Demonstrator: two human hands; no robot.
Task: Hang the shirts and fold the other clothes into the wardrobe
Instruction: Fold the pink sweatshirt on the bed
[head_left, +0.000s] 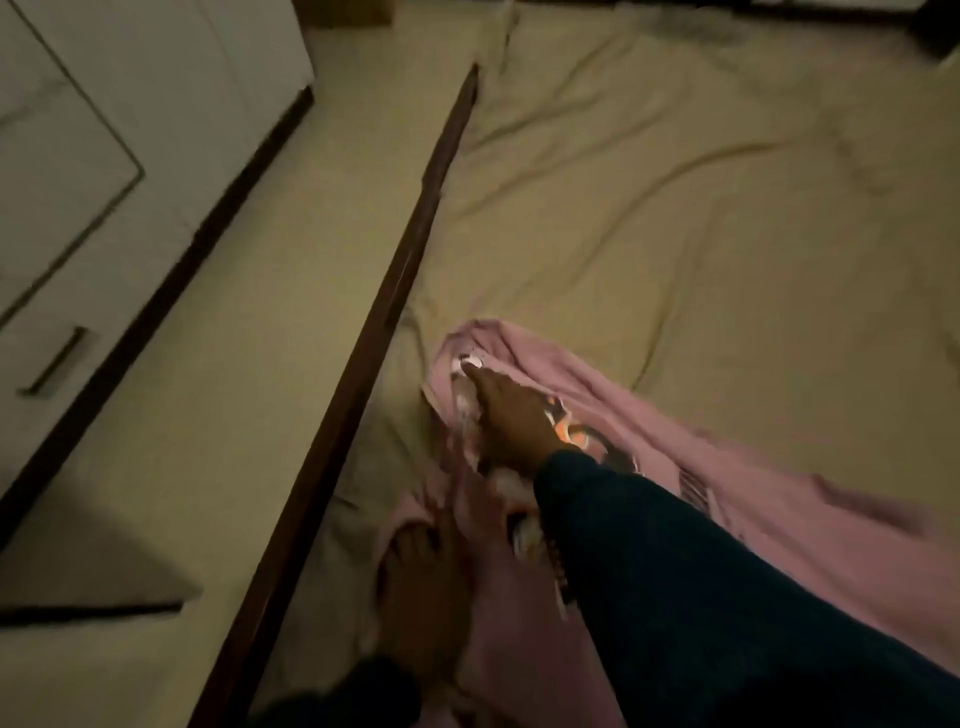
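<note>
A pink shirt (779, 519) with a printed picture on it lies spread across the near part of the bed. My right hand (511, 415) reaches forward in a dark sleeve and lies flat on the shirt's print, fingers stretched toward its far edge. My left hand (421, 587) rests on the near left part of the shirt by the bed's edge, fingers pointing forward and fairly straight. The frame is dim and blurred, so the finger details are unclear.
The bed's beige sheet (675, 208) is wrinkled and stretches far ahead. A dark wooden bed rail (384, 312) runs diagonally on the left. Beyond a strip of pale floor (234, 364) stands the white wardrobe (104, 156) with a dark drawer handle (54, 361).
</note>
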